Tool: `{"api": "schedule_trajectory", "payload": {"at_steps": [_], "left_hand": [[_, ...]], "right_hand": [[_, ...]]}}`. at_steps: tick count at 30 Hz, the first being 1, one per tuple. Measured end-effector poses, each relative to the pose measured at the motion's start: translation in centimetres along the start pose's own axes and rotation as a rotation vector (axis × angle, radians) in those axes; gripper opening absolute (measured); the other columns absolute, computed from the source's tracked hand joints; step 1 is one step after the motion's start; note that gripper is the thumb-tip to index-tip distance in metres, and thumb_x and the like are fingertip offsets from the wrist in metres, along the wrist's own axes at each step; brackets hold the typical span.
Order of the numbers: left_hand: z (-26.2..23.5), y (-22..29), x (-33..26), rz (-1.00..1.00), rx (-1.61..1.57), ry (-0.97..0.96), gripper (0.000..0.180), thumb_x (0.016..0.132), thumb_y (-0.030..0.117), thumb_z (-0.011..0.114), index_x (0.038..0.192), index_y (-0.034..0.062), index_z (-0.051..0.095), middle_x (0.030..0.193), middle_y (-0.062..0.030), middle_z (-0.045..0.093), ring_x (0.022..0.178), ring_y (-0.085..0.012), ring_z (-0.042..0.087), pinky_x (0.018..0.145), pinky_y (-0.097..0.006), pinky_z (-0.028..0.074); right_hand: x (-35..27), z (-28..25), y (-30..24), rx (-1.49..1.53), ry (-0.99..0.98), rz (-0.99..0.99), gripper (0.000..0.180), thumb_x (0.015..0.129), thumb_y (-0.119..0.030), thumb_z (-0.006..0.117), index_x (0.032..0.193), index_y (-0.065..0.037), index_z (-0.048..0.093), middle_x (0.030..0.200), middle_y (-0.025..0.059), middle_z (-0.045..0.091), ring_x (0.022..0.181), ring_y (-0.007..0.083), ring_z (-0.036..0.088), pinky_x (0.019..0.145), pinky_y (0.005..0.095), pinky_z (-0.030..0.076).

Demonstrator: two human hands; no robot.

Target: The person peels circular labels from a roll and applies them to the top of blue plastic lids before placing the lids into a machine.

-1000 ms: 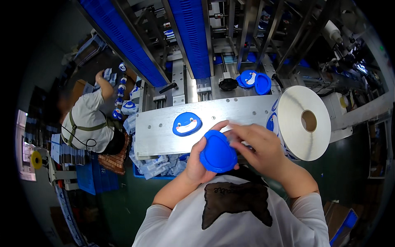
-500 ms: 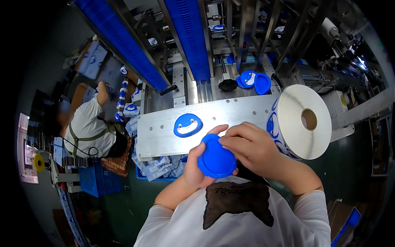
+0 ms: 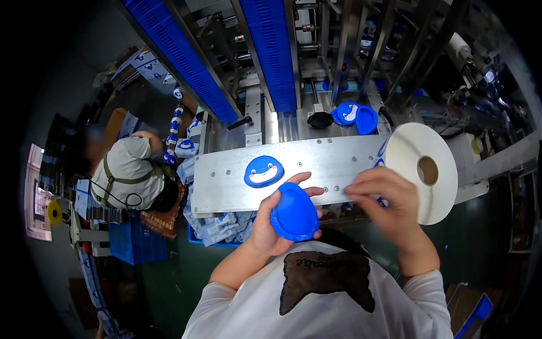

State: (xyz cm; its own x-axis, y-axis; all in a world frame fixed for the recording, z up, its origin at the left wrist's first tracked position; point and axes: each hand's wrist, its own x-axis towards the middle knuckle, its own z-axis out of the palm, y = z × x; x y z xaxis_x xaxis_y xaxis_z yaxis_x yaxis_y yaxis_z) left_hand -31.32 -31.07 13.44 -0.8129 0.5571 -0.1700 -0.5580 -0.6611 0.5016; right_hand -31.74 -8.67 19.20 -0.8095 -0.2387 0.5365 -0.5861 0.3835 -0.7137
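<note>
Blue rounded plastic lid sits gripped in the left hand at frame centre, while the right hand, fingers pinched on nothing I can make out, reaches the white label roll, so labelling looks underway.

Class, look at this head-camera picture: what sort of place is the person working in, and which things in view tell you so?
Most likely a factory packaging line: blue conveyor belts run through metal machinery, a large white label roll sits beside a metal work plate, and the left hand holds a blue plastic lid.

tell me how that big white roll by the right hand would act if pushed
The white roll is round with a hollow core, so set on its edge it would likely roll. It looks thickly wound, so probably heavy for its size. Its layers should feel firm, not floppy.
</note>
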Motion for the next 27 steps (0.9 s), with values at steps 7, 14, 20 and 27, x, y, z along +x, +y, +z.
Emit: {"api": "schedule_trajectory", "payload": {"at_steps": [7, 14, 20, 27], "left_hand": [[0.8, -0.1, 0.1, -0.008, 0.091, 0.039, 0.062, 0.093, 0.049, 0.040, 0.143, 0.0141, 0.030, 0.131, -0.0184, 0.046, 0.101, -0.0317, 0.058, 0.068, -0.050, 0.053], [-0.2, 0.3, 0.0, 0.018, -0.029, -0.005, 0.061, 0.094, 0.052, 0.039, 0.141, 0.0143, 0.032, 0.128, -0.0187, 0.047, 0.100, -0.0315, 0.057, 0.067, -0.050, 0.052], [0.7, -0.4, 0.5, 0.129, 0.184, 0.015, 0.059, 0.099, 0.050, 0.034, 0.142, 0.0111, 0.029, 0.123, -0.0121, 0.050, 0.103, -0.0245, 0.057, 0.078, -0.041, 0.053], [-1.1, 0.4, 1.5, 0.091, -0.004, 0.041, 0.065, 0.096, 0.061, 0.031, 0.138, 0.0122, 0.034, 0.117, -0.0126, 0.052, 0.100, -0.0258, 0.058, 0.074, -0.043, 0.054]], "right_hand": [[0.8, 3.9, 0.8, -0.039, -0.180, -0.033, 0.014, 0.077, -0.001, 0.068, 0.091, -0.003, 0.068, 0.090, 0.0102, 0.064, 0.083, 0.0247, 0.063, 0.072, 0.0321, 0.051], [1.3, 2.1, 1.6, 0.068, -0.020, 0.075, 0.013, 0.078, 0.002, 0.068, 0.090, -0.003, 0.070, 0.087, 0.0107, 0.066, 0.077, 0.0248, 0.066, 0.069, 0.0297, 0.052], [1.5, 5.4, 0.5, -0.115, -0.151, -0.124, 0.014, 0.076, -0.003, 0.071, 0.090, -0.002, 0.067, 0.089, 0.0110, 0.064, 0.079, 0.0269, 0.063, 0.067, 0.0332, 0.051], [1.0, 2.3, -0.9, 0.197, -0.333, -0.097, 0.009, 0.075, -0.003, 0.072, 0.083, -0.005, 0.068, 0.085, 0.0074, 0.067, 0.079, 0.0218, 0.066, 0.068, 0.0305, 0.052]]}}
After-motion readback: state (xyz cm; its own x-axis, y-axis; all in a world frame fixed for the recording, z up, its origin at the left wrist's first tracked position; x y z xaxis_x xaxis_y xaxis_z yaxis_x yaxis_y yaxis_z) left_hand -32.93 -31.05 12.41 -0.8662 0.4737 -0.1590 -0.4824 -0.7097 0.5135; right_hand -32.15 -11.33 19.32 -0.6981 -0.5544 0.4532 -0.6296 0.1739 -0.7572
